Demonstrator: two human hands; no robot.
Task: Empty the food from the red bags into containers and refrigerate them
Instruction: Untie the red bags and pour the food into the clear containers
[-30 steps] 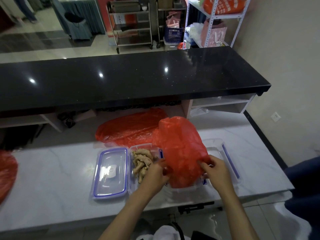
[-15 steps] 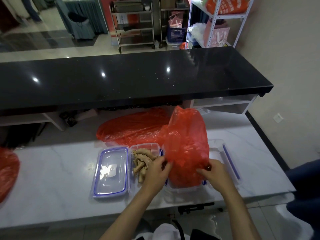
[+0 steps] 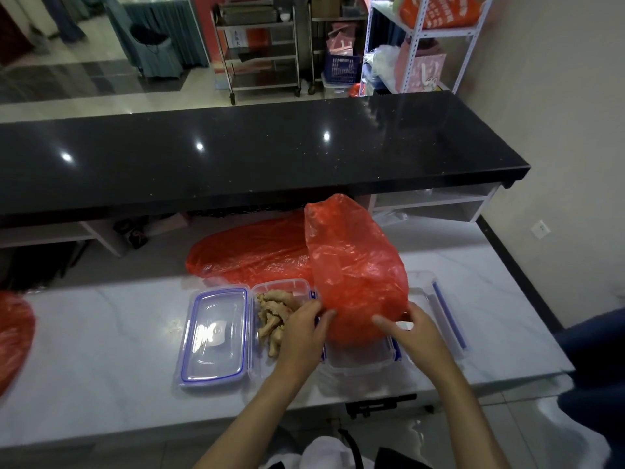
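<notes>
fingers (image 3: pixel 324 313) of both hands grip red bag (image 3: pixel 355 272); bag hides container (image 3: pixel 358 362) contents.

On the counter (image 3: pixel 101 333), a lid (image 3: pixel 214 336) lies left of a container (image 3: pixel 284 289) holding ginger (image 3: pixel 274 316). Just right of that stands a second container (image 3: pixel 358 358), with a bag (image 3: pixel 355 275) upright in it. The left hand (image 3: pixel 304 330) and right hand (image 3: pixel 411 333) flank the bag's base. Another lid (image 3: pixel 443 316) lies right of that container. A second bag (image 3: pixel 250 252) lies behind the containers, and a third (image 3: pixel 13 333) at the counter's far left. A raised ledge (image 3: pixel 236 157) runs behind the counter.
</notes>
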